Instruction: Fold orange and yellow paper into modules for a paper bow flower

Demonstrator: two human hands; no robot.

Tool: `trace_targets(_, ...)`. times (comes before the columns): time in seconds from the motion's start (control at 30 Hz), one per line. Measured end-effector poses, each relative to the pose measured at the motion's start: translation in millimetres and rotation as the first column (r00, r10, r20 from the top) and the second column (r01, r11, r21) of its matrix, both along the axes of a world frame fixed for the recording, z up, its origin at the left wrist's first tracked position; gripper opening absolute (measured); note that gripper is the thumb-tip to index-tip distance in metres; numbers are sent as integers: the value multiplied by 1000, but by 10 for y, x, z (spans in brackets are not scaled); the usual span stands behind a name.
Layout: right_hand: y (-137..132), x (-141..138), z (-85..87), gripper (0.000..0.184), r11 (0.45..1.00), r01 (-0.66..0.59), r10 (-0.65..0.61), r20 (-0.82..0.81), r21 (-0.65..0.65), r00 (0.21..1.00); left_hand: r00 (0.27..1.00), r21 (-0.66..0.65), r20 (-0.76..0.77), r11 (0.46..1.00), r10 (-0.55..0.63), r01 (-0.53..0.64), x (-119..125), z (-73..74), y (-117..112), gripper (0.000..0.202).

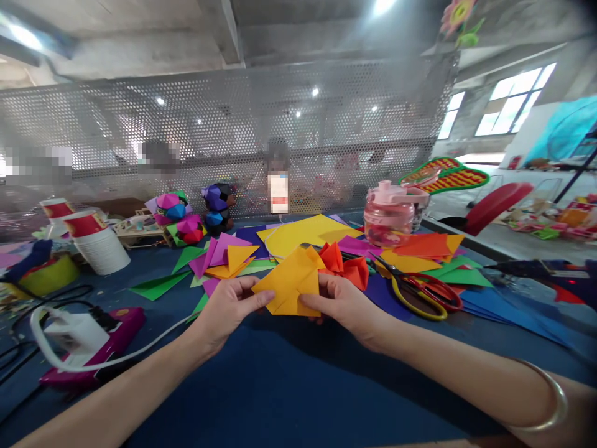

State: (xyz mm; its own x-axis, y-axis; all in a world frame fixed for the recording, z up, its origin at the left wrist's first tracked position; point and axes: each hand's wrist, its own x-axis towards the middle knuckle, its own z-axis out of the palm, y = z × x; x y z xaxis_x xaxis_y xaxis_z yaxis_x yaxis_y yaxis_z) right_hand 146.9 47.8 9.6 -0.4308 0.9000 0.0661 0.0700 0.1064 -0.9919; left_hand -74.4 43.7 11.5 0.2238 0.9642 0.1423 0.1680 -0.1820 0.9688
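A folded piece of yellow paper point(293, 283) is held up above the blue tabletop between my two hands. My left hand point(236, 305) pinches its left corner between thumb and fingers. On the other side my right hand point(342, 305) grips the lower right edge, thumb in front and fingers behind. Crease lines and overlapping flaps show on the paper's near face. Just behind it sit orange-red folded paper pieces point(357, 272). Yellow-handled scissors point(420, 305) and a red-handled pair point(450, 297) lie to the right of my right hand. Purple folded papers point(224, 250) lie beyond my left hand.
A magenta power strip point(124, 333) with a white plug and cables lies at left, before stacked paper cups point(100, 249). Paper balls point(177, 218) stand behind. A pink bottle point(389, 214) is at back right. A glue gun point(536, 269) lies at far right, near blue sheets point(508, 314).
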Motion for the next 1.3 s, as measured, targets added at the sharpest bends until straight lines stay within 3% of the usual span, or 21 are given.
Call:
trace_targets(0.23, -14, -1, 9, 28, 995, 29, -34, -55, -92, 998, 992, 161, -79, 983, 99, -85, 27, -8, -33, 31)
trace_targets(0.37, -22, -2, 5, 28, 992, 18, -26, -58, -127, 998, 973, 351, -152, 930, 173, -111, 45, -34, -122, 22)
trace_targets(0.5, -23, -7, -7, 26, 990, 9, -16, -46, -138, 999, 949, 530, -278, 848, 148, 23, 30, -35, -175, 23)
trace_targets(0.63, -15, -7, -7, 22, 994, 7, -10, -23, -105, 1000, 916, 568, -397, 799, 58, 195, 7, -21, -145, 30)
trace_targets(0.77, -11, 3, -7, 21, 999, -8, 8, 13, -44, 1000, 906, 567, -418, 801, 75, 195, -5, -36, -105, 42)
trace_targets(1.0, -29, -30, -85, 17, 987, -59, 42, 107, 152, 993, 907, 602, -376, 794, 188, 85, 28, -85, -113, 29)
trace_targets(1.13, -49, -35, -117, 14, 948, -45, -24, 213, 315, 977, 903, 673, -364, 735, 230, 84, 44, -129, -137, 26)
trace_targets(1.3, -122, -33, -118, 11, 873, -16, -174, 342, 488, 924, 877, 772, -389, 619, 283, 142, 54, -169, -159, 21)
